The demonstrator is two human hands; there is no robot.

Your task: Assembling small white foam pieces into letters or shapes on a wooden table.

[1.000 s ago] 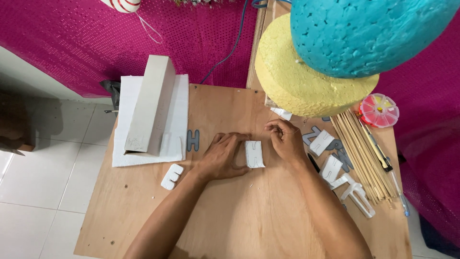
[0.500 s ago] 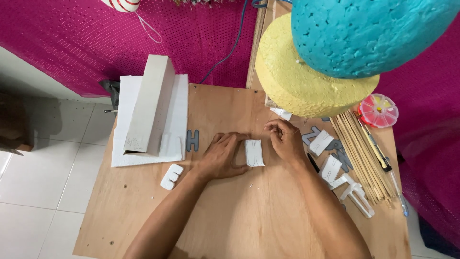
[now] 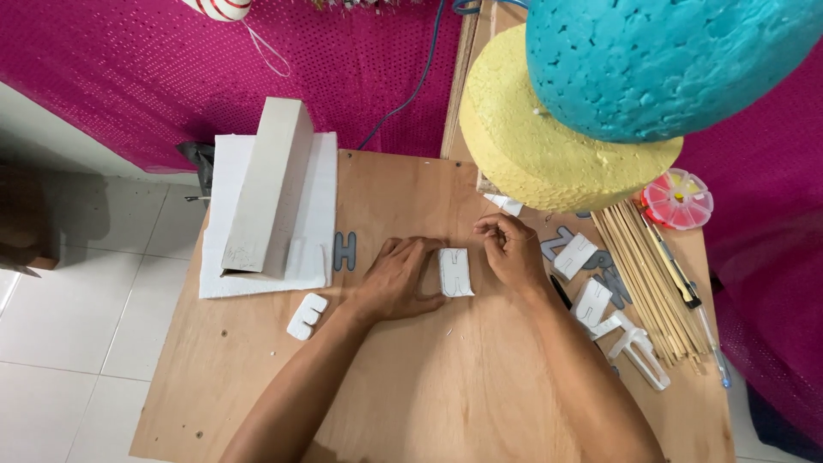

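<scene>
— Foam piece (image 3: 455, 273), where does it lie?
— Flat on the wooden table (image 3: 429, 394), between both hands.
— Fingers?
— Left hand (image 3: 396, 279) presses its edge with fingers spread flat; right hand (image 3: 510, 250) curls loosely just beside, gripping nothing visible.

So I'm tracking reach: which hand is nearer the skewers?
Right. The right hand sits left of the skewers, with foam letters between; the left hand lies farther left, beyond the foam piece.
</scene>
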